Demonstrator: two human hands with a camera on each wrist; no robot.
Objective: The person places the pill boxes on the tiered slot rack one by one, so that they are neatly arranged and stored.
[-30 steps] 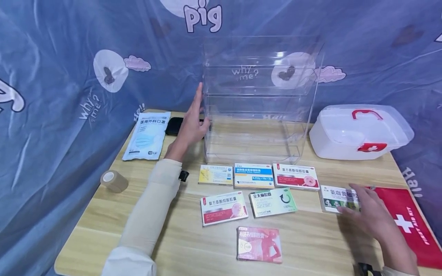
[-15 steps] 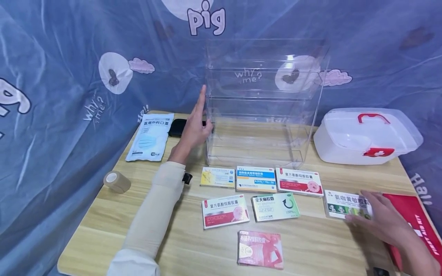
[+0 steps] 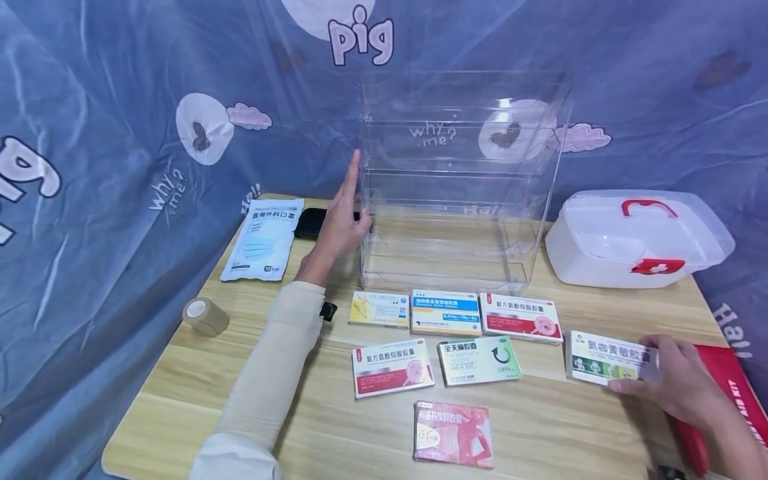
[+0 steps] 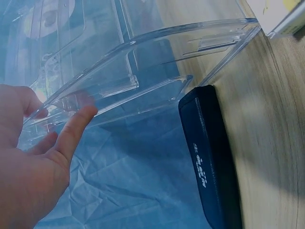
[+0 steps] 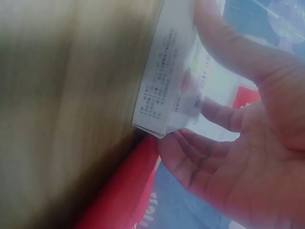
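Note:
In the head view, my right hand (image 3: pixel 678 380) grips the right end of a white and green medicine box (image 3: pixel 609 359), thumb at its near edge and fingers at the far edge. The right wrist view shows the printed side of this white box (image 5: pixel 164 76) close to the table; I cannot tell whether it touches. My left hand (image 3: pixel 342 223) rests, fingers extended, against the left side of a clear acrylic display rack (image 3: pixel 450 230). Seen from the left wrist, the thumb and fingers of this left hand (image 4: pixel 38 157) lie at the edge of the clear side panel (image 4: pixel 157 36).
Several medicine boxes, among them a pink box (image 3: pixel 453 435) and a blue-striped box (image 3: pixel 445 312), lie before the rack. A first-aid box (image 3: pixel 600 257) and a red pouch (image 3: pixel 729 373) are at right. A mask packet (image 3: pixel 264 240), black case (image 3: pixel 309 223) and bandage roll (image 3: pixel 207 318) are at left.
My right hand has shifted to the right end of the white and green medicine box, so more of its label shows. My left hand stays on the rack. The head view has shifted slightly.

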